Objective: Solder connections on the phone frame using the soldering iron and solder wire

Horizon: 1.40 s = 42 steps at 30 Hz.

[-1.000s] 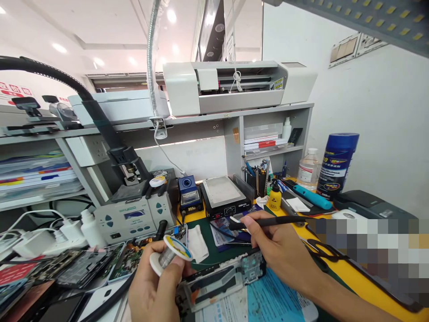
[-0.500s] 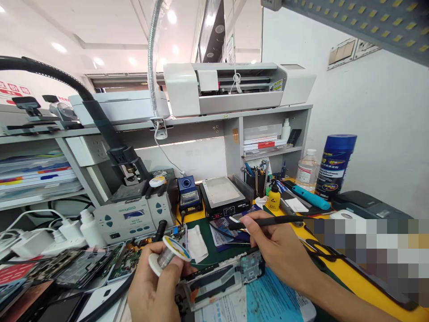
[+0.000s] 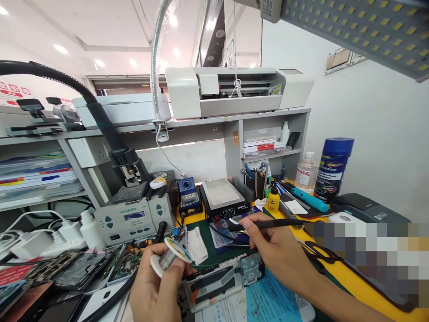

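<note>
My left hand (image 3: pixel 152 288) is closed around a small spool of solder wire (image 3: pixel 170 256), held just left of an opened phone frame (image 3: pixel 221 278) lying on the mat. My right hand (image 3: pixel 279 252) grips a black soldering iron (image 3: pixel 268 223) like a pen, its handle running to the right and its tip end pointing left above the phone's upper edge. The iron's tip is hidden behind my fingers. Under the phone lies a blue and white printed sheet (image 3: pixel 268 299).
A grey rework station (image 3: pixel 134 219), a small blue soldering station (image 3: pixel 188 197) and a black hot plate (image 3: pixel 223 197) stand behind. Phone parts (image 3: pixel 73 268) pile up at left. A yellow bottle (image 3: pixel 274 199), a teal tool (image 3: pixel 310 199), a blue canister (image 3: pixel 333 170) and scissors (image 3: pixel 321 252) sit right.
The view has tilted slightly, so the bench sits a little lower in frame. Both hands keep their grips and positions over the phone frame.
</note>
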{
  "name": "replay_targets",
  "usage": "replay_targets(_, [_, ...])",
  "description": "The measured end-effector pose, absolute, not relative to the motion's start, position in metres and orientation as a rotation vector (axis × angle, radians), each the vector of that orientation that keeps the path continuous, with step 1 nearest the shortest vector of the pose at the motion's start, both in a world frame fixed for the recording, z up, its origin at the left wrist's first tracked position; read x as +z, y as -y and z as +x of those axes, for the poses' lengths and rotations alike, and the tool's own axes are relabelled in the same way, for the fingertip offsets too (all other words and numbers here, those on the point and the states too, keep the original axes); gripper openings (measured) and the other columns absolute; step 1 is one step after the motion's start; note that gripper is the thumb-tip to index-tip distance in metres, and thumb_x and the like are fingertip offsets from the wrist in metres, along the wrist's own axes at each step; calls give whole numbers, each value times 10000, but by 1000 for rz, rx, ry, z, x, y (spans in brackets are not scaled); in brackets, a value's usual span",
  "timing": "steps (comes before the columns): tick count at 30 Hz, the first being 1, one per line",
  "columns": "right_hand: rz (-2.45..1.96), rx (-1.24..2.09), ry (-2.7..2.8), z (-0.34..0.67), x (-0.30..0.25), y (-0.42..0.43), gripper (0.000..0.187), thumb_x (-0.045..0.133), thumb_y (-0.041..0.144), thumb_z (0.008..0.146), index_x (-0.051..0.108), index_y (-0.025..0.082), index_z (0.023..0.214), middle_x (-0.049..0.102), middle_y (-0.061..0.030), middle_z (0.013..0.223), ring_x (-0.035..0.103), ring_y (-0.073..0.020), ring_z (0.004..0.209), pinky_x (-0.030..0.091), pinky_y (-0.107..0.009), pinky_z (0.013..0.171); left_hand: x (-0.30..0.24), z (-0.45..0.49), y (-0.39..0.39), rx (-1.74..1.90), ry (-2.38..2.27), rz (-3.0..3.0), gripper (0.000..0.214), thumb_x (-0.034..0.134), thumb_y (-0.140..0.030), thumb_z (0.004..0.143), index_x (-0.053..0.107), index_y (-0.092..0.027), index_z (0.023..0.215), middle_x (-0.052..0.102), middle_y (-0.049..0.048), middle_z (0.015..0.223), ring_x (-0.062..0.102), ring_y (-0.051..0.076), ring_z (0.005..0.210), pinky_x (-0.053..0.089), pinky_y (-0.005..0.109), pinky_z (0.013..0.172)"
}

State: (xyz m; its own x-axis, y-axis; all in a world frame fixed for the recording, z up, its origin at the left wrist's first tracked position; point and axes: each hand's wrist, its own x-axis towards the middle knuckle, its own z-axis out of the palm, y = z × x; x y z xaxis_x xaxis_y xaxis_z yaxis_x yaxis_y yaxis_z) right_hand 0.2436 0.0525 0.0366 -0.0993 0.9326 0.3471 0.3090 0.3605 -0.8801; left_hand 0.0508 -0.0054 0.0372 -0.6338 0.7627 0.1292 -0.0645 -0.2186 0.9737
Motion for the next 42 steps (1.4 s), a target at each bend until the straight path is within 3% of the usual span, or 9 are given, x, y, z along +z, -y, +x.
replay_targets(6, [-1184, 743, 1673, 244, 38, -50, 395, 479, 585, 1007, 639, 239, 908, 494, 42, 621, 438, -167, 559, 311, -288, 517, 38, 52, 7, 1856, -1478, 788, 245, 678, -422, 737, 547, -245, 846, 594, -43, 567, 557, 167, 560, 417, 231, 495])
replay_targets(12, [-1195, 656, 1709, 245, 36, -48, 386, 461, 582, 1014, 640, 252, 925, 531, 31, 637, 510, -193, 593, 359, -305, 549, 38, 53, 6, 1892, -1461, 823, 259, 702, -420, 711, 555, -238, 822, 594, -42, 580, 543, 154, 535, 408, 232, 484])
replay_targets(27, [-1185, 634, 1735, 246, 40, -47, 363, 451, 563, 1030, 612, 265, 900, 525, 34, 662, 533, -195, 638, 401, -319, 593, 35, 53, 6, 1920, -1430, 858, 242, 700, -394, 717, 556, -235, 829, 574, -44, 575, 518, 155, 566, 400, 240, 549])
replay_targets(34, [-1162, 608, 1752, 247, 40, -45, 345, 465, 547, 1029, 659, 262, 1004, 560, 24, 677, 561, -195, 633, 412, -313, 561, 28, 50, 5, 1862, -1479, 874, 248, 660, -425, 733, 534, -237, 834, 569, -50, 604, 483, 146, 608, 357, 235, 605])
replay_targets(38, [-1077, 627, 1691, 248, 40, -48, 312, 508, 509, 1024, 662, 238, 1040, 638, 12, 672, 635, -195, 660, 491, -306, 603, 26, 49, 4, 1868, -1491, 889, 232, 651, -417, 741, 551, -239, 851, 573, -47, 605, 489, 149, 615, 363, 241, 623])
replay_targets(42, [-1024, 598, 1540, 256, 50, -53, 346, 572, 494, 1002, 668, 200, 1156, 724, -8, 663, 608, -163, 532, 485, -262, 482, 27, 50, 4, 1874, -1493, 864, 229, 652, -412, 730, 537, -244, 835, 574, -44, 602, 494, 158, 614, 375, 240, 592])
